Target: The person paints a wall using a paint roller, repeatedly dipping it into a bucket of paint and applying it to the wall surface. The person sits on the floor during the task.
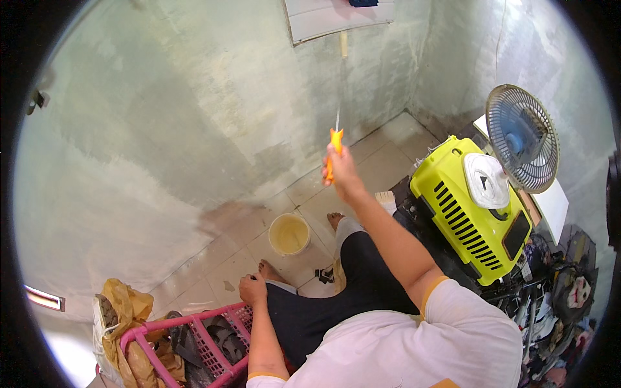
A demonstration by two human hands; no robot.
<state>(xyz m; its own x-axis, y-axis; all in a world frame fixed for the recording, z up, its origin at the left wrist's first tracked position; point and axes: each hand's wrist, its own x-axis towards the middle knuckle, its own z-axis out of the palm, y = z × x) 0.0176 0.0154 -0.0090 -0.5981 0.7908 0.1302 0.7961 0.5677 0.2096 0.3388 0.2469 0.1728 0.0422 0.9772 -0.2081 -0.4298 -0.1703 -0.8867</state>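
Observation:
My right hand (342, 172) grips the orange-and-yellow handle (335, 140) of a tool, arm stretched toward the wall. A thin metal rod (337, 119) runs up from that handle; its far end blurs against the wall, so I cannot tell what it carries. Loosely curled, my left hand (253, 289) rests at my left knee with nothing visible in it. Between my feet stands a white bucket (270, 238) with pale yellowish liquid inside. A wide paintbrush with pale bristles (385, 198) lies right of my right foot.
A lime-green pet carrier (453, 213) on the right bears a white lid (485, 186) and a phone (516, 236). Behind it stands a fan (523, 138). A pink plastic rack (194, 320) holds footwear beside my left arm. The patchy grey-green wall (194, 121) rises ahead.

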